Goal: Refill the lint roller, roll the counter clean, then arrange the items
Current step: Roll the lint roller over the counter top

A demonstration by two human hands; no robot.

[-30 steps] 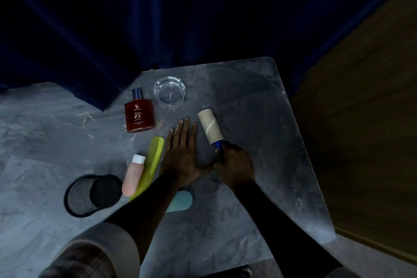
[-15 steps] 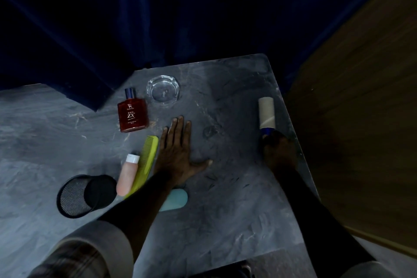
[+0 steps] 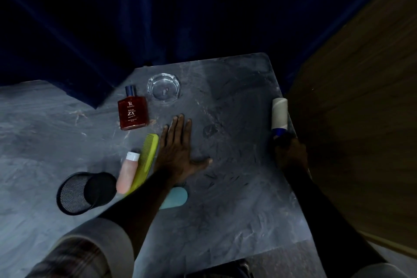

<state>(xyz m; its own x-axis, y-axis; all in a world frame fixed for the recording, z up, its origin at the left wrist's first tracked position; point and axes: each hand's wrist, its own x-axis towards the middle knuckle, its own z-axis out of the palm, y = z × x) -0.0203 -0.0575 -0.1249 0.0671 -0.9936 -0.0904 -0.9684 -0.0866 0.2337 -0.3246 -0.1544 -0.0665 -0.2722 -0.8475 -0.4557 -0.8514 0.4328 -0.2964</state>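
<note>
My right hand (image 3: 290, 153) grips the blue handle of the lint roller (image 3: 279, 115), whose pale roll lies at the right edge of the grey marble counter (image 3: 237, 198). Flat on the counter's middle rests my left hand (image 3: 178, 153), fingers spread, holding nothing. Beside that hand lie a yellow-green comb (image 3: 146, 160) and a pink tube with a white cap (image 3: 127, 176). A red perfume bottle (image 3: 133, 111) and a clear glass ashtray (image 3: 163, 87) sit farther back. A black mesh cup (image 3: 84, 193) lies on its side at the left.
A pale teal object (image 3: 177, 197) shows partly under my left forearm. Dark blue curtains (image 3: 135, 18) hang behind the counter. A wooden panel (image 3: 361, 119) stands close along the counter's right edge.
My right hand has carried the lint roller from the counter's middle, next to my left hand, over to the right edge. My left hand has stayed flat in place.
</note>
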